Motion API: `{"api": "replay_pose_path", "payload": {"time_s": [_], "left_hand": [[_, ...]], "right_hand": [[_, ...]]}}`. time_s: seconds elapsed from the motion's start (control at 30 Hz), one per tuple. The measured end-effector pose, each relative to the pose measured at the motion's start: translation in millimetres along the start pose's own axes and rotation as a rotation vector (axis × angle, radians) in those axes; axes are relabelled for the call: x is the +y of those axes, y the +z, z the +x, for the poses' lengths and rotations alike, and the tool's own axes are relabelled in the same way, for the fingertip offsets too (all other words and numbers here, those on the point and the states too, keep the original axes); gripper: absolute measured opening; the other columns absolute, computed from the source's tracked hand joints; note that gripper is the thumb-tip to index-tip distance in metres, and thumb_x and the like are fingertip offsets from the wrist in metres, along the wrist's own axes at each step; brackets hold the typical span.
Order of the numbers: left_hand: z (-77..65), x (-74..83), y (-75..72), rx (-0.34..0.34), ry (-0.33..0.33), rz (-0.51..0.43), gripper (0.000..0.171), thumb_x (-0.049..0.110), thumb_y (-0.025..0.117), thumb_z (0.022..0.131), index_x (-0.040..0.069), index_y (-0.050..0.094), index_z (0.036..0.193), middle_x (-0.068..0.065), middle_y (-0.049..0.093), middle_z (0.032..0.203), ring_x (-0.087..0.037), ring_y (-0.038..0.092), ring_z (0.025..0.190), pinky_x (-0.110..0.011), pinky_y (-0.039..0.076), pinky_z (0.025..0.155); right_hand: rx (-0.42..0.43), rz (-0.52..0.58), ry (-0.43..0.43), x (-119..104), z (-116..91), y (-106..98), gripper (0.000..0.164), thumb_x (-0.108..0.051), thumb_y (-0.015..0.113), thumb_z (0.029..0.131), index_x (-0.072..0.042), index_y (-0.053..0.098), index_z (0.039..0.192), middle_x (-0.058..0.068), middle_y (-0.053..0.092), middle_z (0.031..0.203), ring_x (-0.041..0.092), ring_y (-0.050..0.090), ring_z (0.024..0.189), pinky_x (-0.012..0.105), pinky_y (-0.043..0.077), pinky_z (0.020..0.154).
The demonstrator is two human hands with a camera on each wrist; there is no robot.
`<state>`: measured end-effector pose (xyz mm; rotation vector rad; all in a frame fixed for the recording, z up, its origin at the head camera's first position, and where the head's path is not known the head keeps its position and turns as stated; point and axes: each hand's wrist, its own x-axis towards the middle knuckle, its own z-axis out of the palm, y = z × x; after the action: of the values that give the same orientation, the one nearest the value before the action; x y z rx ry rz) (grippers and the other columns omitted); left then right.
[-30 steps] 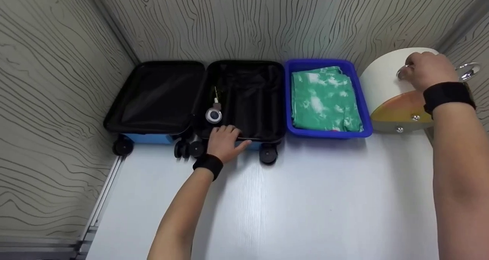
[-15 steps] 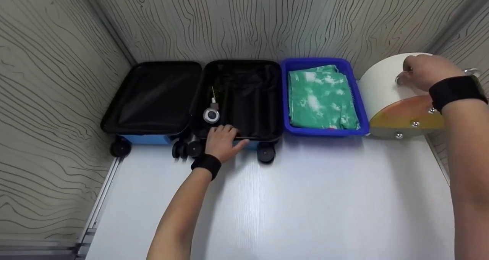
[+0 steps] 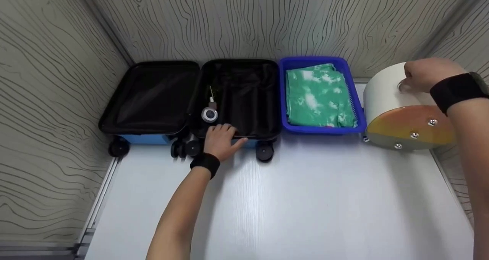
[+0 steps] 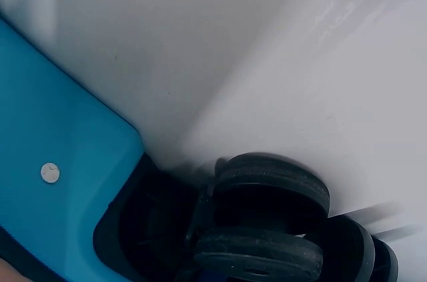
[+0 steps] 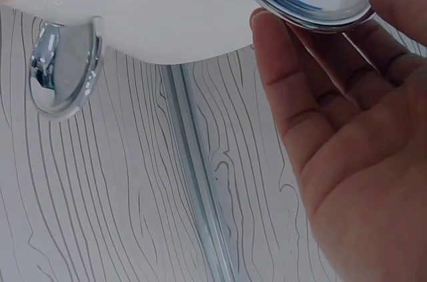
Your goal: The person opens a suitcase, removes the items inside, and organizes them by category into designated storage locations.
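Observation:
My left hand (image 3: 221,142) rests on the front rim of an opened blue suitcase (image 3: 252,107), fingers lying over the edge and thumb spread. In the left wrist view only the suitcase's blue shell (image 4: 60,122) and black wheels (image 4: 270,185) show clearly. At the right, my right hand (image 3: 437,75) holds a white drum-shaped box (image 3: 386,90) with a glossy orange-yellow face and chrome studs. The right wrist view has the fingers and thumb around its chrome ring handle (image 5: 303,21); a second chrome handle (image 5: 90,75) hangs to the left.
In the suitcase lies a small round silver-rimmed thing (image 3: 209,115) with a dark centre. A blue plastic basket (image 3: 324,130) holds folded green-and-white cloth (image 3: 321,96) between suitcase and box. Wood-patterned walls (image 3: 244,23) stand behind and at both sides of the white table (image 3: 290,199).
The drum-shaped box, held in my right hand, has moved toward me and slightly right, and more of its orange-yellow face shows. My left hand keeps its place on the suitcase rim.

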<state>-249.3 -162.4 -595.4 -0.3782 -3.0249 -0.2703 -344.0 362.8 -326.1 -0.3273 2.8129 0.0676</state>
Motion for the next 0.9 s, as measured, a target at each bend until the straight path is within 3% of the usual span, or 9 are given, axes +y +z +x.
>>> {"api": "replay_pose_path", "payload": {"time_s": [0.27,0.5,0.9], "left_hand": [[-0.2,0.7,-0.7,0.010,-0.004,-0.015,0.076,0.078,0.033,0.097,0.018,0.066,0.131,-0.008,0.061,0.131,-0.030,0.054,0.118,-0.052,0.037,0.104],[-1.1,0.6,-1.2,0.004,-0.008,-0.025,0.074,0.077,0.034,0.098,0.018,0.066,0.130,-0.008,0.061,0.130,-0.030,0.054,0.117,-0.052,0.038,0.104],[-1.0,2.2,-1.3,0.014,-0.010,-0.015,0.076,0.077,0.035,0.097,0.017,0.066,0.132,-0.009,0.060,0.134,-0.031,0.054,0.120,-0.052,0.038,0.104]], "right_hand": [[-0.042,-0.056,-0.033,-3.3,-14.2,-0.7,0.024,-0.021,0.068,0.095,0.003,0.069,0.090,0.007,0.063,0.072,0.028,0.057,0.069,0.050,0.048,0.065],[-0.039,-0.063,-0.014,-10.9,-30.6,0.0,0.021,-0.016,0.061,0.092,-0.006,0.060,0.074,0.005,0.055,0.068,0.026,0.051,0.064,0.042,0.042,0.057],[-0.086,-0.057,-0.065,-26.6,-41.6,4.8,0.022,-0.010,0.057,0.090,-0.007,0.058,0.068,0.005,0.057,0.061,0.021,0.052,0.052,0.035,0.041,0.050]]}}
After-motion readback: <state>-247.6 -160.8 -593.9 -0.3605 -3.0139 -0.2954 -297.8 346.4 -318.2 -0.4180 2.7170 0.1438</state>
